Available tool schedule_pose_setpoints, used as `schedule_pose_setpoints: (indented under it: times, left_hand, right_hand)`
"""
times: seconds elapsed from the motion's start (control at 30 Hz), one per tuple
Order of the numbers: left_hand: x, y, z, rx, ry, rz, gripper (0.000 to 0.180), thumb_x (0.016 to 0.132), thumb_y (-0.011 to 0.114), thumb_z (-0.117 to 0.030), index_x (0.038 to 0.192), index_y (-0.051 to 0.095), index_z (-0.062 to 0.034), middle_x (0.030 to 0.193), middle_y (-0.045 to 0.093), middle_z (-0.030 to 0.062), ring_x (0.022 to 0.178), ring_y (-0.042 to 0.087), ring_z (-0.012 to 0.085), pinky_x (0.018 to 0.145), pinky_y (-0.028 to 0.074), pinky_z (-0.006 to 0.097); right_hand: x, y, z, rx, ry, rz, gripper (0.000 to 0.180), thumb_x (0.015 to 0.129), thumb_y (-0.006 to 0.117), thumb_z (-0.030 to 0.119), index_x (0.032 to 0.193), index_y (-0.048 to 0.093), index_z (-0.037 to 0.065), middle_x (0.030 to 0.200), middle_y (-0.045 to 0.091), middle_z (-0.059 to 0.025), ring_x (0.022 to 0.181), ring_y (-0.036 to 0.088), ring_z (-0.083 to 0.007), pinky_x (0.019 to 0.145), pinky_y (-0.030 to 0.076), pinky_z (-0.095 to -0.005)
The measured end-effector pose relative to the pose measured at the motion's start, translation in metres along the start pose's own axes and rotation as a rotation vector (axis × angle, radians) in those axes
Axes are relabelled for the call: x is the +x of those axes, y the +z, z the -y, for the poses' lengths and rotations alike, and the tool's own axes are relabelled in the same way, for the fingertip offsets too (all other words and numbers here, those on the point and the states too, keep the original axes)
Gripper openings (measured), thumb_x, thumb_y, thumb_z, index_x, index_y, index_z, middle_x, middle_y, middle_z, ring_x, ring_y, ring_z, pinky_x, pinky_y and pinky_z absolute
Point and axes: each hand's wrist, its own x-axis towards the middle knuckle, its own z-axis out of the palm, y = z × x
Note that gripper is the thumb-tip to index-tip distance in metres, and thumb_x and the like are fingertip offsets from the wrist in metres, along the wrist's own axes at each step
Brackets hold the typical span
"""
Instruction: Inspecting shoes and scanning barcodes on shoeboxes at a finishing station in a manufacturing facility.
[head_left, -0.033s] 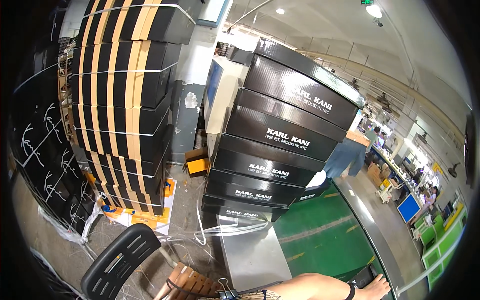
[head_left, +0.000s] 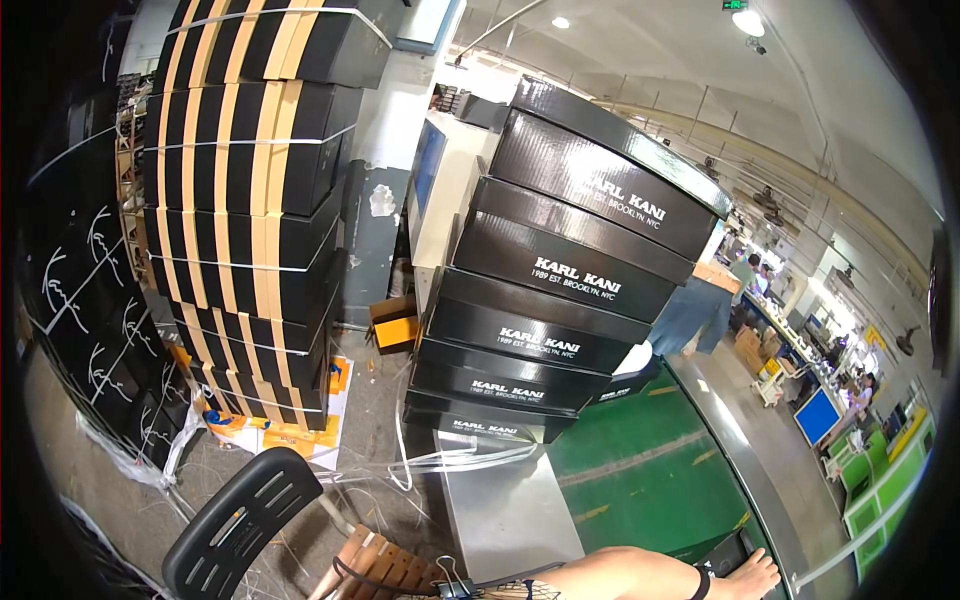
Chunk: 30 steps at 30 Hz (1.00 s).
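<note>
My left forearm reaches in from the lower edge toward the right, with a black band at the wrist. My left hand (head_left: pixel 754 577) is at the near end of the green belt, its fingers bent together at the edge of a black cardboard box (head_left: pixel 722 556). Most of that box is cut off by the lower edge and hidden by the arm. My right hand is out of the picture. Ahead stands a leaning stack of black shoeboxes (head_left: pixel 560 275) with white lettering, on the belt's left side.
White strapping (head_left: pixel 470 460) trails over the metal plate (head_left: pixel 505 505) beside the green conveyor belt (head_left: pixel 640 470). Tall strapped bundles of black boxes (head_left: pixel 240 200) stand at left. A black chair back (head_left: pixel 240 525) and wooden slats (head_left: pixel 375 565) are near. People work at benches far right.
</note>
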Motion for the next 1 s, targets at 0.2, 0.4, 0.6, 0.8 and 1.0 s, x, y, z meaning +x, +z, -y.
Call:
schedule_pose_setpoints:
  times: [0.2, 0.4, 0.6, 0.8, 1.0]
  left_hand:
    - [-0.002, 0.007, 0.004, 0.078, 0.026, 0.002, 0.027, 0.074, 0.058, -0.036, 0.082, 0.061, -0.0107, 0.085, 0.059, 0.0063, 0.082, 0.054, 0.0249, 0.075, 0.037, 0.047]
    - [-0.012, -0.003, 0.02, 0.024, 0.159, -0.067, 0.047, 0.085, 0.043, -0.055, 0.078, 0.059, -0.0111, 0.075, 0.058, 0.0099, 0.074, 0.052, 0.0267, 0.068, 0.037, 0.042]
    - [-0.022, 0.031, 0.039, 0.195, 0.125, -0.169, 0.028, 0.065, 0.061, -0.027, 0.072, 0.064, -0.0003, 0.083, 0.055, 0.0091, 0.088, 0.05, 0.0268, 0.079, 0.034, 0.043]
    - [-0.013, -0.053, 0.03, 0.175, 0.323, -0.366, 0.03, 0.068, 0.064, -0.029, 0.09, 0.056, -0.0105, 0.083, 0.05, 0.0034, 0.082, 0.048, 0.0213, 0.071, 0.035, 0.038]
    - [-0.073, 0.011, 0.059, 0.229, 0.438, 0.025, 0.048, 0.069, 0.069, -0.032, 0.11, 0.053, -0.0119, 0.099, 0.051, 0.0028, 0.094, 0.05, 0.0188, 0.083, 0.037, 0.038]
  right_hand:
    - [-0.004, -0.016, 0.038, -0.164, 0.048, 0.173, 0.078, 0.079, 0.062, 0.043, 0.138, 0.029, 0.004, 0.142, 0.034, -0.0146, 0.133, 0.03, -0.0283, 0.101, 0.03, -0.0505]
    - [-0.006, -0.028, 0.067, 0.093, -0.086, 0.163, 0.074, 0.082, 0.06, 0.042, 0.136, 0.033, 0.0, 0.139, 0.036, -0.0195, 0.13, 0.032, -0.0323, 0.105, 0.025, -0.0475]
    - [-0.042, -0.007, 0.029, 0.266, 0.108, -0.165, 0.069, 0.084, 0.058, 0.039, 0.134, 0.035, -0.003, 0.136, 0.039, -0.0217, 0.126, 0.037, -0.0353, 0.105, 0.028, -0.0438]
    - [-0.118, 0.068, 0.002, 0.861, 0.754, 0.275, 0.059, 0.082, 0.054, 0.02, 0.132, 0.03, 0.0, 0.12, 0.037, -0.0102, 0.105, 0.036, -0.0254, 0.087, 0.031, -0.0327]
    - [-0.132, 0.137, 0.062, 0.466, 0.439, 0.543, 0.064, 0.067, 0.071, 0.037, 0.117, 0.05, 0.003, 0.115, 0.052, -0.0176, 0.113, 0.045, -0.0342, 0.094, 0.035, -0.0457]
